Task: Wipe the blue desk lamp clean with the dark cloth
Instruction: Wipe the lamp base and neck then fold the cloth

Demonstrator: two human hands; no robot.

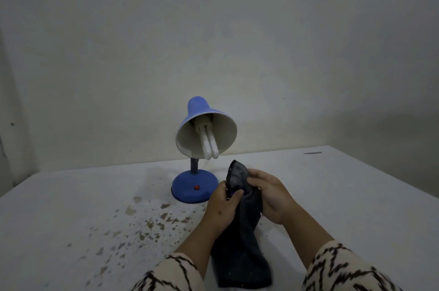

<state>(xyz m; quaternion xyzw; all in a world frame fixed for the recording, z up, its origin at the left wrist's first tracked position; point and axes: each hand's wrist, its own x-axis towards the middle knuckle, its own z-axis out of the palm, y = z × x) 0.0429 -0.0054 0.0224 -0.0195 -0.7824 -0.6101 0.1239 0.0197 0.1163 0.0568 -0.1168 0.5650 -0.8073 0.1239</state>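
The blue desk lamp (197, 110) stands upright near the back of the white table (71, 207), its cream-lined shade tilted toward me with a white tube bulb showing. Its round blue base carries a small red switch. Just right of the base, both hands hold the dark cloth (247, 238), which hangs down toward the table's near edge. My left hand (222, 207) pinches the cloth from the left, and my right hand (270, 195) grips its upper part from the right. Neither hand touches the lamp.
Brown stains and chipped patches (147, 222) speckle the tabletop left of my hands. A plain pale wall (213, 29) rises directly behind the lamp. A small dark mark (312, 153) lies at the far right of the table.
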